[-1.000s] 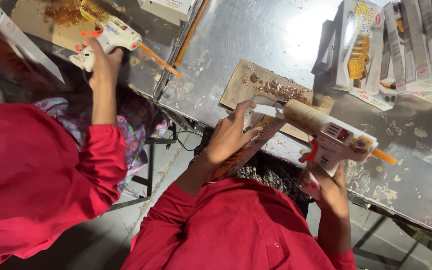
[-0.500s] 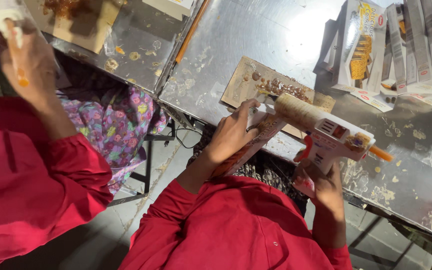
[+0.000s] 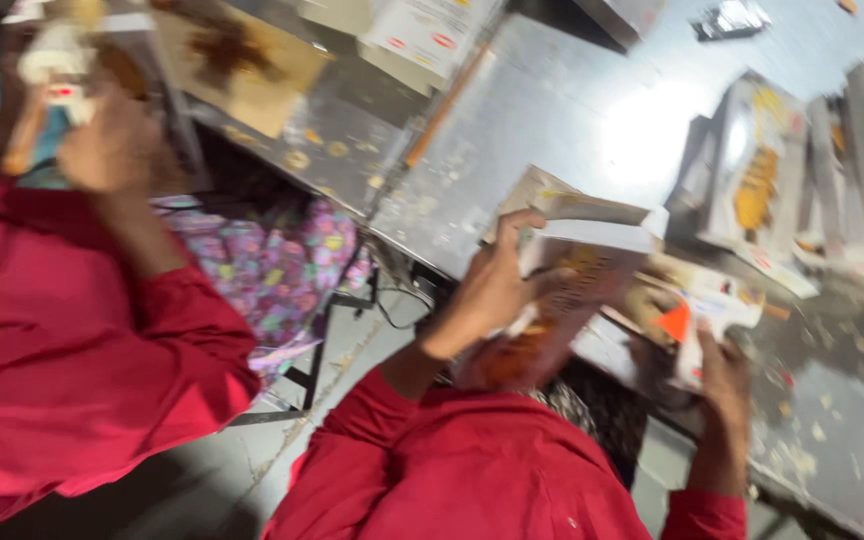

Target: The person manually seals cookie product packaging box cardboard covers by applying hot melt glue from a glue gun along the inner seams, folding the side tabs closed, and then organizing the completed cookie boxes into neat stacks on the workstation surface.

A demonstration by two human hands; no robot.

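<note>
- Gripping a white glue gun (image 3: 717, 318), the right hand (image 3: 727, 375) keeps its nozzle near the carton.
- Clasping a printed carton (image 3: 562, 290), the left hand (image 3: 492, 285) tilts it above the counter (image 3: 552, 110) edge, seemingly to expose a flap.
- Farther off, a co-worker's hand (image 3: 102, 140) holds another glue gun (image 3: 52, 80).

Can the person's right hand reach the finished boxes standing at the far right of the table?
Probably not now: the right hand holds a glue gun, so it is busy, though nothing blocks the metal table toward the boxes.
</note>
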